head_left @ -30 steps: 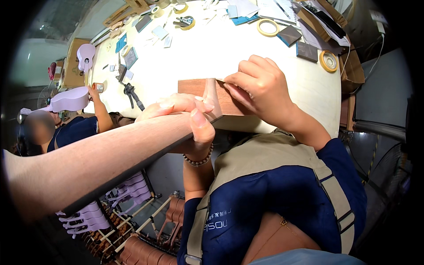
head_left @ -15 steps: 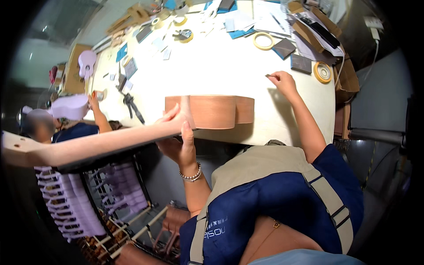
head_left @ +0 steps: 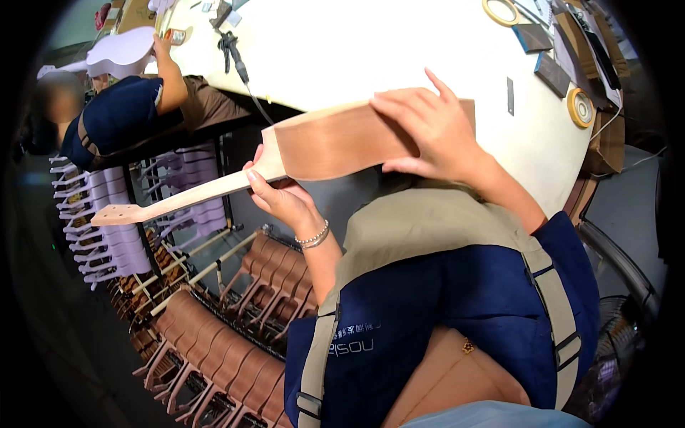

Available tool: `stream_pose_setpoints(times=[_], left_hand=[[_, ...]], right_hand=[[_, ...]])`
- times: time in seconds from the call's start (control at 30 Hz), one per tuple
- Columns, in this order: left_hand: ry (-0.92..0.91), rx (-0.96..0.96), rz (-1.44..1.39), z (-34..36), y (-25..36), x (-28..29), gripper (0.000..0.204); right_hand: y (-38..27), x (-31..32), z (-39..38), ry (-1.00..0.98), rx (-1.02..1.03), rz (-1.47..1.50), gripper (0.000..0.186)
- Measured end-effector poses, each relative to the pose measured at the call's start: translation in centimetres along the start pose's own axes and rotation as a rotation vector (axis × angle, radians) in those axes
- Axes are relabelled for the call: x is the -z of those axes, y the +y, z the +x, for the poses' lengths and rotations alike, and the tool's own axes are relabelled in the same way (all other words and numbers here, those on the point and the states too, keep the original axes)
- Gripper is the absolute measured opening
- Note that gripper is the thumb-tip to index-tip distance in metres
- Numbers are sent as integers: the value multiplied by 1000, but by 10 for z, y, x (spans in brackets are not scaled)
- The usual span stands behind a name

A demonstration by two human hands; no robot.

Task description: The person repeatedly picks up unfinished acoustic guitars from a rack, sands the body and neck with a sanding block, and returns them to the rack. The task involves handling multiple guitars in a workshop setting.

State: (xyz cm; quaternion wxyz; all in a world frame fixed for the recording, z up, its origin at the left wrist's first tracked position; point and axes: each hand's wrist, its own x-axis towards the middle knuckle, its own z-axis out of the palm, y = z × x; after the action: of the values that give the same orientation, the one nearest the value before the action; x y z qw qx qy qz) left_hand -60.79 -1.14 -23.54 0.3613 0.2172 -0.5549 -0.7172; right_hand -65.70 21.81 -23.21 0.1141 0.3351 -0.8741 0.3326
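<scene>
Set down on the counter (head_left: 342,57), the grey strip (head_left: 510,96) has left the right hand (head_left: 435,132), now clasping the small guitar (head_left: 328,143), whose joined, pegless neck (head_left: 200,194) the left hand (head_left: 285,203) grips.

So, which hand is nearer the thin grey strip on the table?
Right hand, on the wooden instrument's brown body, left of the strip; left hand, on its pale neck, farther left.

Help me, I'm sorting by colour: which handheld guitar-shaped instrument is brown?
The brown wooden instrument in the person's left hand, right hand on its side; the co-worker's hand holds a lilac, waisted instrument.
</scene>
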Motion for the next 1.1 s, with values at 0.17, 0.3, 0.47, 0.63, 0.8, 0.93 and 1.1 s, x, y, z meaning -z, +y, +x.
stream_pose_setpoints(times=[0.17, 0.3, 0.47, 0.63, 0.8, 0.93, 1.1], left_hand=[[70, 40, -50, 9, -10, 29, 41], [182, 148, -124, 15, -17, 44, 38], [256, 322, -155, 22, -28, 57, 39], [265, 319, -86, 40, -62, 91, 36], [330, 406, -183, 49, -83, 100, 39], [220, 527, -341, 42, -99, 111, 41], [197, 864, -442, 34, -168, 158, 42]], right_hand=[[18, 1, -2, -2, -52, 111, 76], [35, 1, -7, -39, -81, 339, 79], [54, -14, -13, -19, -131, 621, 82], [71, -42, -24, -46, -203, 899, 89], [77, -55, -17, -74, -261, 1048, 95], [97, -90, -33, -196, -383, 1138, 99], [96, -104, -48, -225, -501, 1152, 95]])
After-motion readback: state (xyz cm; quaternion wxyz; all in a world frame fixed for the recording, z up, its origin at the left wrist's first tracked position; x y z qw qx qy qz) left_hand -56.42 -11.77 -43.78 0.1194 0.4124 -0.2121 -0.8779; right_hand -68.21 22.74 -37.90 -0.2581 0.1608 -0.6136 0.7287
